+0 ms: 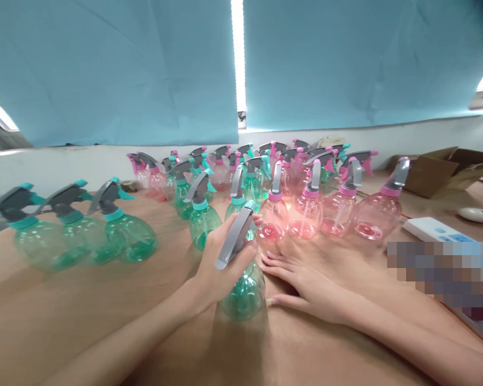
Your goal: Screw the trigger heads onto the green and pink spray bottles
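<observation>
Left hand (219,260) is closing around the neck of the clear green plastic spray bottle (243,295), fingers sitting under its grey trigger lever (234,238). It's gripping high, likely because the neck is narrow and the round belly is too wide for one hand. Bottle is standing upright on the brown wooden table (64,321), centre, nearest the person. Right hand (306,289) is lying open and flat at the bottle's 3 o'clock, fingertips just beside its base, holding nothing, probably bracing. Three matching green bottles (84,236) are standing at 10 o'clock and a row of clear pink spray bottles (330,214) at 1 o'clock, so colours are grouping apart. Open cardboard box (434,169) is sitting at 2 o'clock.
</observation>
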The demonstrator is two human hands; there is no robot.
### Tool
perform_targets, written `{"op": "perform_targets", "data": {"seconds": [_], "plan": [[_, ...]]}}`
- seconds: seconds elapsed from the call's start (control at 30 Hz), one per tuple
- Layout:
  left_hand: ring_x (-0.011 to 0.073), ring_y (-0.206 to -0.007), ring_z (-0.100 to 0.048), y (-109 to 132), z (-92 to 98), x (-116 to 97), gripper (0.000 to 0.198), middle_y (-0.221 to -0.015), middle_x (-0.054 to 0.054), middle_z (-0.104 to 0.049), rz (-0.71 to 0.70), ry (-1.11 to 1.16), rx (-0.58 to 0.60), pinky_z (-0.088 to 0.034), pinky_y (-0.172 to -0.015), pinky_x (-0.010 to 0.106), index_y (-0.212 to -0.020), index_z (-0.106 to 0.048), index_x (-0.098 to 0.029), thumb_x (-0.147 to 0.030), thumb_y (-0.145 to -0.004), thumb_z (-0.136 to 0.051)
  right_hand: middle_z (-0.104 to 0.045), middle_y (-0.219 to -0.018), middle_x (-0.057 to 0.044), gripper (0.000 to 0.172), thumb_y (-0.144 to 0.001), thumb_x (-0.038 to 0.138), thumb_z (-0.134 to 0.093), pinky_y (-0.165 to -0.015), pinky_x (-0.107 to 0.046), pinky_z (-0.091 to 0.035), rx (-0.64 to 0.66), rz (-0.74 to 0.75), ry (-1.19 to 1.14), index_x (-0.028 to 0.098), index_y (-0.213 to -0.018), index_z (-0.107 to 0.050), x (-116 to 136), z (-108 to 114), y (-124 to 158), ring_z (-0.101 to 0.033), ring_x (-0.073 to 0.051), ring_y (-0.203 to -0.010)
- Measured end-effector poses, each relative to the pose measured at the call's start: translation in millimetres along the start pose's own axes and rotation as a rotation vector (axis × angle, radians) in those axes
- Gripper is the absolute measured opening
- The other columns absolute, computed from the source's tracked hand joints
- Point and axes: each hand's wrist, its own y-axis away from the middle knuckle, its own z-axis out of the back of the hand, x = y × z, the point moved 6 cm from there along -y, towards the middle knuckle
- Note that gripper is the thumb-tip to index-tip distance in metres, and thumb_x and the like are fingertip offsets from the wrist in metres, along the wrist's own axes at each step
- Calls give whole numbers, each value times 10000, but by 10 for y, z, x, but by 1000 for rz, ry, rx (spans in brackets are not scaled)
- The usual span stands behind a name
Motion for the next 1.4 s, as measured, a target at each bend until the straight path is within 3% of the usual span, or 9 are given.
{"op": "perform_targets", "data": {"seconds": [0.2,0.37,0.87,1.13,1.27,1.4], "plan": [[134,-660,-556,13,-4,8,279,-935,39,-667,10,-9,-10,-474,-636,293,-1099,-618,-184,-180,-840,-512,-417,-1532,-104,692,-924,602,-524,-1172,-529,-284,0,2,9,199,-1479,-431,3,5,-8,-357,-312,-1420],[154,-749,-599,32,-16,26,297,-1086,63,-662,3,46,-20,-534,-729,334,-1119,-615,-197,-172,-841,-517,-418,-1533,-96,690,-923,605,-523,-1173,-528,-277,-2,1,12,219,-1486,-422,1,5,-14,-351,-312,-1423],[194,-827,-659,14,-30,42,307,-1133,84,-652,7,91,36,-564,-777,382,-1145,-584,-196,-178,-848,-509,-423,-1530,-95,689,-927,610,-510,-1177,-520,-274,-4,10,19,207,-1481,-428,14,7,-6,-358,-303,-1420],[158,-751,-644,-14,-30,25,274,-1097,78,-643,28,90,36,-538,-690,315,-1095,-581,-184,-181,-832,-503,-443,-1520,-87,669,-922,611,-519,-1168,-529,-287,-22,17,-10,243,-1475,-439,14,13,1,-370,-307,-1413],[143,-685,-623,-26,-28,-14,270,-942,38,-628,25,92,32,-489,-611,282,-1049,-581,-182,-168,-796,-490,-423,-1531,-95,695,-922,628,-503,-1174,-522,-278,-4,5,7,216,-1479,-432,10,9,0,-358,-304,-1420],[155,-652,-590,-12,-19,-37,260,-677,-35,-490,43,90,36,-437,-567,268,-996,-579,-191,-156,-758,-482,-410,-1538,-95,696,-930,620,-496,-1177,-516,-274,8,3,12,206,-1485,-420,20,13,-2,-356,-297,-1423]]}}
